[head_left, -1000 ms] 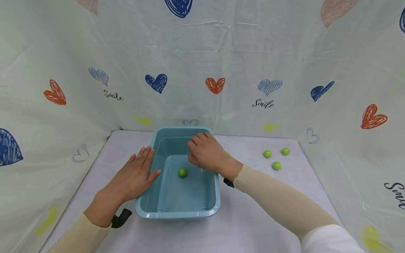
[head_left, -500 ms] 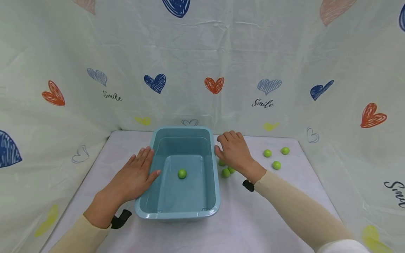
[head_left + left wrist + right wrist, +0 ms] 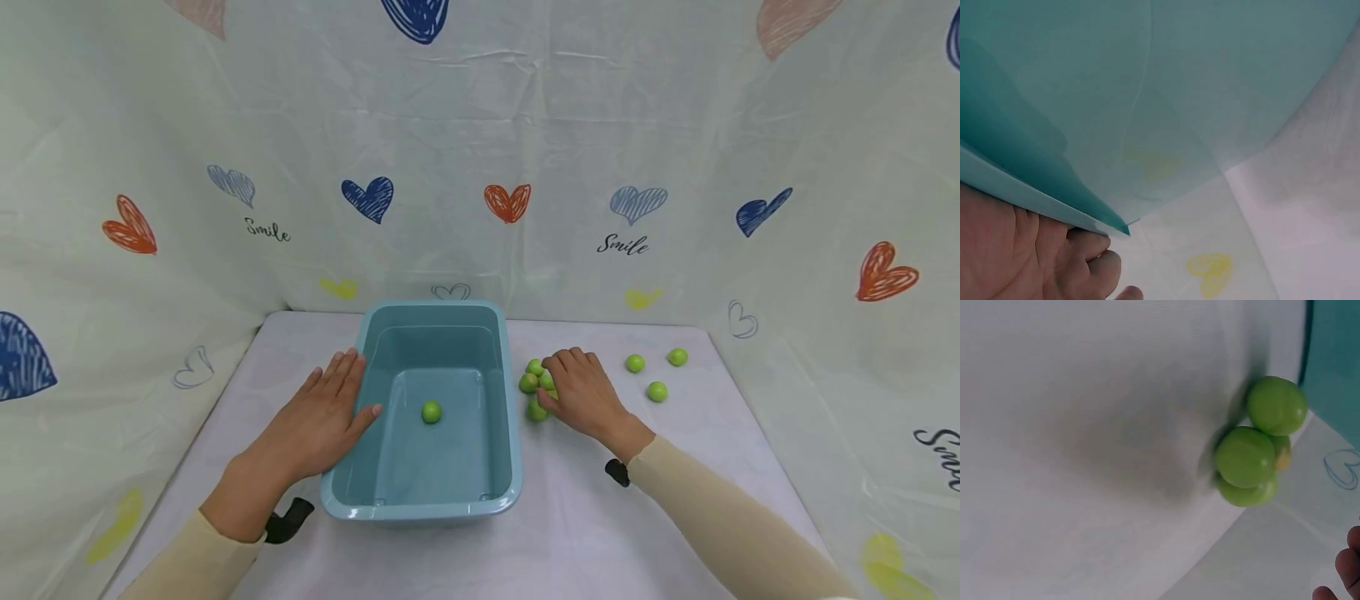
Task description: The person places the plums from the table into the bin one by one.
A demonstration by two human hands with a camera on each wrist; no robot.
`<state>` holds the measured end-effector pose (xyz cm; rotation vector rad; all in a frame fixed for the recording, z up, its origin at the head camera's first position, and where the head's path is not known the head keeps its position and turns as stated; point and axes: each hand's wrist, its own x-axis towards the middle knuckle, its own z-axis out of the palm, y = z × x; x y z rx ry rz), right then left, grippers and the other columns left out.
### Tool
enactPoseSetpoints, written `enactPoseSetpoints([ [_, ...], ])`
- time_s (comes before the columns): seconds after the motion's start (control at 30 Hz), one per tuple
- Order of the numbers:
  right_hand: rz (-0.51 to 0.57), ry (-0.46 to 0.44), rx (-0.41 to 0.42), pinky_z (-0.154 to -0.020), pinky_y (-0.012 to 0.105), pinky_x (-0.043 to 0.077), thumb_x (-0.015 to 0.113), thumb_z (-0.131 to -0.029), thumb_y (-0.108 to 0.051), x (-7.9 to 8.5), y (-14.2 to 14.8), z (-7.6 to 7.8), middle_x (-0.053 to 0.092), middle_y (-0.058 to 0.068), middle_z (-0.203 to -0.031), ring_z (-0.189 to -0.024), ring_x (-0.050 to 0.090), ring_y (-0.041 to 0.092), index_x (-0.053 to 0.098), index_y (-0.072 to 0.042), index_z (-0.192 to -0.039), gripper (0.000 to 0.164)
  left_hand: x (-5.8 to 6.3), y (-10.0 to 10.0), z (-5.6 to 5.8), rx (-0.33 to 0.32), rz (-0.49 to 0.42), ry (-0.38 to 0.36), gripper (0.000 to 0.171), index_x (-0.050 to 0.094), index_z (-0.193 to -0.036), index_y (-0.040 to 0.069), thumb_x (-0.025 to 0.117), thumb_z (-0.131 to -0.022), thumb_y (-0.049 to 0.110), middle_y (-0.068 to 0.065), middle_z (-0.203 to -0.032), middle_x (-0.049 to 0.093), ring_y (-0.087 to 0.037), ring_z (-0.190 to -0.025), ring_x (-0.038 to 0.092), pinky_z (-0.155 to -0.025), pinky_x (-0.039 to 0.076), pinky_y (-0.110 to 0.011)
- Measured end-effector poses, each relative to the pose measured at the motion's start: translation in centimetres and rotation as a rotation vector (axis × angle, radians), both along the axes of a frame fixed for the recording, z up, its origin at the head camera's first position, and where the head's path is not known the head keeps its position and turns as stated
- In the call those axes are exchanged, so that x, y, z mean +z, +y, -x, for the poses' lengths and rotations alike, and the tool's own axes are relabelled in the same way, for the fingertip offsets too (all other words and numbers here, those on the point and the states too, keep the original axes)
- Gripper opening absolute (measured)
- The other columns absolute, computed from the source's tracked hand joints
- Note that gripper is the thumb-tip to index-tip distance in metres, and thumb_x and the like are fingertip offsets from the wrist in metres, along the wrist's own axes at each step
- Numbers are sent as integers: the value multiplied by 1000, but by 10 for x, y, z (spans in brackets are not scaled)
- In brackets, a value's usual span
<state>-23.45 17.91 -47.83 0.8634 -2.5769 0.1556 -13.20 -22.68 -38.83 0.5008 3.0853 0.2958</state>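
Observation:
My left hand rests with straight fingers along the left rim of a light blue plastic basin. In the left wrist view, the palm lies against the outside of that rim. One small round green fruit sits on the basin floor. Just right of the basin, my right hand hovers over a cluster of several similar green fruits, its fingers loosely bent and partly hiding them. The right wrist view shows these fruits bunched together, with bare fingertips apart from them.
Three more green fruits lie farther right on the white-covered table. A white curtain printed with hearts hangs behind the table and on both sides.
My right hand has moved from over the basin to the right, then down toward the fruit cluster, which was mostly hidden earlier. The left hand and the fruit in the basin stay put.

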Motion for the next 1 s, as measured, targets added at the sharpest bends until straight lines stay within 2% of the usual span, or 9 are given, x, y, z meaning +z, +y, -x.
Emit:
enactPoseSetpoints([
  [0.3, -118, -78, 36, -91, 43, 52, 78, -91, -38, -25, 20, -2, 67, 9, -122, -111, 60, 28, 65, -5, -125, 49, -1, 1, 0, 5, 0, 7, 78, 27, -161, -12, 54, -110, 40, -31, -170, 24, -50, -158, 21, -125, 24, -68],
  [0.43, -143, -84, 71, -93, 44, 51, 78, -90, -36, -32, 22, -2, 65, 8, -123, -113, 57, 27, 64, -6, -126, 49, -1, 1, 0, 4, 0, 6, 79, 27, -161, -12, 53, -110, 42, -32, -170, 25, -51, -158, 22, -125, 24, -68],
  [0.77, -257, -64, 111, -102, 44, 50, 81, -89, -40, -40, 15, -2, 64, 6, -123, -120, 57, 26, 62, -10, -125, 50, -1, 1, 0, 8, 12, 8, 79, 26, -161, -12, 54, -109, 40, -31, -170, 24, -51, -158, 21, -125, 23, -68],
  [1.0, -285, -45, 140, -107, 48, 50, 85, -86, -38, -42, 7, -3, 66, 8, -123, -120, 60, 28, 63, -8, -126, 54, 1, 2, 0, 12, 31, 25, 78, 28, -160, -12, 55, -109, 40, -31, -169, 27, -50, -158, 24, -125, 25, -68],
])
